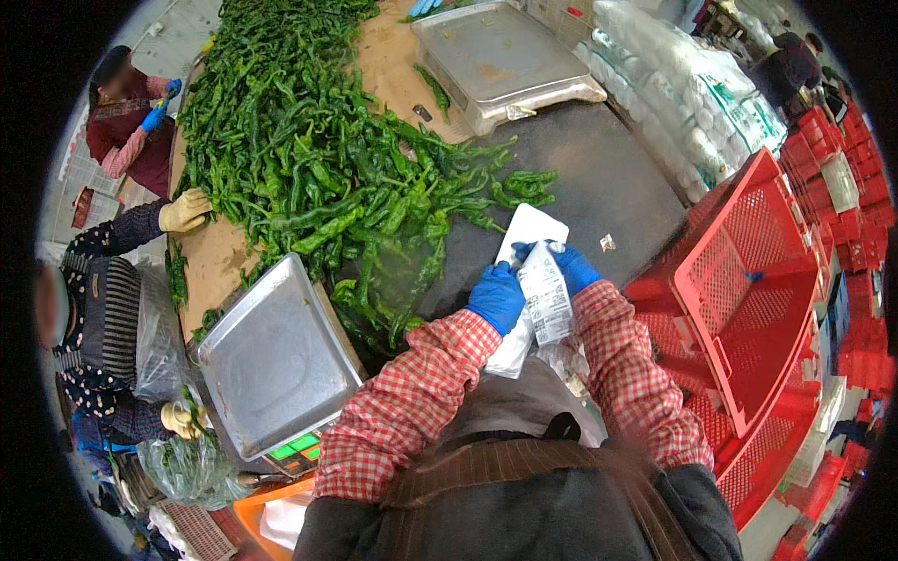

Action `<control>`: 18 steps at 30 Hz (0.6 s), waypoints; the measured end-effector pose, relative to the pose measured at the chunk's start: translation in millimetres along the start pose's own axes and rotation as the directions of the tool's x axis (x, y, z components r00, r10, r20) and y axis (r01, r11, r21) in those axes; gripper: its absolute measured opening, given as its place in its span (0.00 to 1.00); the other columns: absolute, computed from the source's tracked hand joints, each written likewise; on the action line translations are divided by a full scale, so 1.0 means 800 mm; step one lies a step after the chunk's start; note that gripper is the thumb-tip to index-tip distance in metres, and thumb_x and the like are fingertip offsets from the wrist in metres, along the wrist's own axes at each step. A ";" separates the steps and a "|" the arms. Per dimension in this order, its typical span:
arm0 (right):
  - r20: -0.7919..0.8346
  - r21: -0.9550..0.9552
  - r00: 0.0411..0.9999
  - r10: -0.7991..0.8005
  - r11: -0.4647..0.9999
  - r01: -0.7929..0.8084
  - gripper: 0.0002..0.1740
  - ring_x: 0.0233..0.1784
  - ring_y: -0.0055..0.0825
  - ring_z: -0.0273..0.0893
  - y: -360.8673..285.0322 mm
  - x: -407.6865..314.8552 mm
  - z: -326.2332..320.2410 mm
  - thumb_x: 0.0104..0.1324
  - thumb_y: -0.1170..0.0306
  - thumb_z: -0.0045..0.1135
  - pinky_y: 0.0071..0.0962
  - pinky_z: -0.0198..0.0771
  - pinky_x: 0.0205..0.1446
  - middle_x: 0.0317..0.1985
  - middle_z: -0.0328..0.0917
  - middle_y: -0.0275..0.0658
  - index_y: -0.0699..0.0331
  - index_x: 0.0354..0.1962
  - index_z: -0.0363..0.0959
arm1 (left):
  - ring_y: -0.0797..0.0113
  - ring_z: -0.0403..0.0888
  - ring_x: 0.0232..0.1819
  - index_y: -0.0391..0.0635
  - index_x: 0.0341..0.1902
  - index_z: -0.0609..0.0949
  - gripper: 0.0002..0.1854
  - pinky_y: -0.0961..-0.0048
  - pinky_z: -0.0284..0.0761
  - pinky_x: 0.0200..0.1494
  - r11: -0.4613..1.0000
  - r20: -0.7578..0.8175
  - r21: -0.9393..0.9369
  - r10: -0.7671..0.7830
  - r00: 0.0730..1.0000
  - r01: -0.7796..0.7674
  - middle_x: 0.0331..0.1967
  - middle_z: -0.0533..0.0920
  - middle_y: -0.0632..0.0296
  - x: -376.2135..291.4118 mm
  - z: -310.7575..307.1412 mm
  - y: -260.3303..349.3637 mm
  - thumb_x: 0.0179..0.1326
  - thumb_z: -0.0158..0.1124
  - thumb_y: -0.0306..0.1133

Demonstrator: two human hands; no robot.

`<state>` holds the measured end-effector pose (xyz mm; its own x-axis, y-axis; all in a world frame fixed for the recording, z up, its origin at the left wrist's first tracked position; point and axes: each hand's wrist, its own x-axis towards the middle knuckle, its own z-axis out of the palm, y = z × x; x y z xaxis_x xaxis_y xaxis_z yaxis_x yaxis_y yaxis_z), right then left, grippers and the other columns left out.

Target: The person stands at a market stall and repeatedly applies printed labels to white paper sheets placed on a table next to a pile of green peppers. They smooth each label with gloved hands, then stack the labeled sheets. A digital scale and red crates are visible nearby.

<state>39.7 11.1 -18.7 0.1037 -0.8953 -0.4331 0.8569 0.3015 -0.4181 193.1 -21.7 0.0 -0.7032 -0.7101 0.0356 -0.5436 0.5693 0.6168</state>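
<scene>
A long, flat white piece of packaging (531, 223), perhaps a foam tray, lies at a slant in front of my body, over the table's near edge. My left hand (497, 298), in a blue glove, grips its left side. My right hand (577, 270), gloved the same way, pinches the upper end of a strip of printed labels (547, 301) that hangs down over the white piece. Both hands nearly meet, and the fingertips are partly hidden behind the strip. Just beyond them spreads a large heap of long green peppers (337, 175) on the dark tabletop (596, 175).
A metal-pan scale (280, 365) stands at left, another scale (505, 52) at the far side. Red perforated crates (744, 280) flank my right, near wrapped white bundles (666, 105). An orange crate (245, 519) sits low left. A co-worker's cream-gloved hand (186, 210) touches the heap's edge.
</scene>
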 end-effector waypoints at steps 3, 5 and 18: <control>0.117 -0.360 0.991 -0.065 0.927 0.103 0.28 0.50 0.33 0.64 0.001 0.008 -0.015 0.54 0.61 0.48 0.29 0.59 0.54 0.50 0.62 0.44 0.70 0.48 0.59 | 0.54 0.73 0.28 0.41 0.29 0.74 0.09 0.60 0.68 0.31 0.919 0.330 0.159 0.295 0.897 -0.361 0.22 0.74 0.52 -0.014 -0.009 -0.003 0.45 0.53 0.33; 0.167 -0.173 0.983 -0.078 0.979 0.107 0.30 0.50 0.31 0.63 0.002 0.006 -0.023 0.54 0.59 0.47 0.28 0.59 0.54 0.51 0.61 0.44 0.71 0.50 0.57 | 0.56 0.73 0.25 0.44 0.25 0.74 0.05 0.61 0.68 0.27 0.917 0.324 0.156 0.304 0.896 -0.367 0.18 0.74 0.56 -0.043 -0.014 -0.003 0.45 0.51 0.31; 0.000 -0.125 0.999 -0.053 0.991 0.052 0.18 0.39 0.28 0.70 0.006 0.022 -0.016 0.57 0.70 0.45 0.25 0.67 0.43 0.39 0.71 0.41 0.70 0.44 0.64 | 0.60 0.72 0.28 0.49 0.25 0.74 0.03 0.68 0.68 0.27 0.934 0.002 0.256 -0.260 0.966 0.251 0.22 0.72 0.60 -0.324 -0.056 0.037 0.43 0.53 0.29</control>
<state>39.1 0.8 -38.4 0.0583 -0.9099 -0.4108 0.7914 0.2930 -0.5365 380.0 160.9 44.3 -0.5387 -0.8328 -0.1276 -0.8010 0.4594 0.3838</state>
